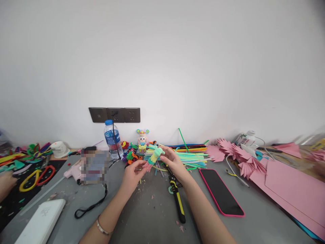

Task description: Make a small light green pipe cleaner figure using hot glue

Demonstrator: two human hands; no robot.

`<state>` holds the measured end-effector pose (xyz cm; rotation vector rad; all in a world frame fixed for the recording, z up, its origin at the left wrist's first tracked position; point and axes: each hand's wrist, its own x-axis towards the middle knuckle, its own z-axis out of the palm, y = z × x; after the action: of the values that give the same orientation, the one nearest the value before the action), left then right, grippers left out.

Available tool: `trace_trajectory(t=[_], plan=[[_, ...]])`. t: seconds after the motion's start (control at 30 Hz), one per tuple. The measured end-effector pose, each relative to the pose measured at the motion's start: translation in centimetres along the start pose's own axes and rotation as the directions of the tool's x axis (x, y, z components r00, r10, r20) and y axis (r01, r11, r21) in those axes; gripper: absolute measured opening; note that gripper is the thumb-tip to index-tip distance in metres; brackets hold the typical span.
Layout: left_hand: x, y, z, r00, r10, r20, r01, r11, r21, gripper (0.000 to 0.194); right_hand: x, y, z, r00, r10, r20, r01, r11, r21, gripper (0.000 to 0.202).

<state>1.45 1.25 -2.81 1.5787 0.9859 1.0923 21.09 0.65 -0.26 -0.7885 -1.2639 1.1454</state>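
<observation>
A small figure [154, 156] of fuzzy stems, mint green on top, yellow in the middle and pink below, is held up over the grey mat. My left hand [133, 174] pinches its pink lower end. From the right, my right hand [174, 162] grips its upper part, with fingers behind it. Below my right hand lies a black and yellow tool [177, 200], its head partly hidden. Behind the hands stands a finished-looking figure [142, 140] with big eyes, beside a colourful pile [130, 154] and a bundle of coloured stems [188, 156].
A water bottle [113, 139] stands behind left, near a pink glue gun [73, 171] and black cord. A phone [221, 192] and pink paper [294, 193] lie right. At far left are a white box [42, 222], scissors [37, 178] and another person's hand [6, 184].
</observation>
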Motion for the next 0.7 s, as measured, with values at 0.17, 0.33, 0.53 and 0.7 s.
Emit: trace_trajectory(t=[0.17, 0.33, 0.53, 0.7], plan=[[0.03, -0.39, -0.07, 1.0, 0.011, 0.0, -0.011, 1.0, 0.013, 0.022, 0.1, -0.09, 0.09, 0.998, -0.014, -0.061, 0.012, 0.999, -0.038, 0.034], [0.07, -0.38, -0.08, 1.0, 0.025, -0.007, -0.024, 0.999, 0.028, 0.022, 0.17, 0.34, 0.05, 1.0, -0.022, -0.014, 0.021, 0.998, -0.053, 0.04], [0.11, -0.48, -0.12, 0.999, 0.036, -0.01, -0.036, 0.998, 0.042, 0.022, 0.21, 0.36, -0.12, 0.998, -0.048, -0.046, 0.042, 0.992, -0.122, 0.031], [0.12, -0.48, -0.14, 0.999, 0.037, -0.006, -0.036, 0.998, 0.047, 0.022, 0.18, -0.12, 0.1, 0.999, -0.006, -0.035, 0.001, 0.992, -0.124, 0.027]])
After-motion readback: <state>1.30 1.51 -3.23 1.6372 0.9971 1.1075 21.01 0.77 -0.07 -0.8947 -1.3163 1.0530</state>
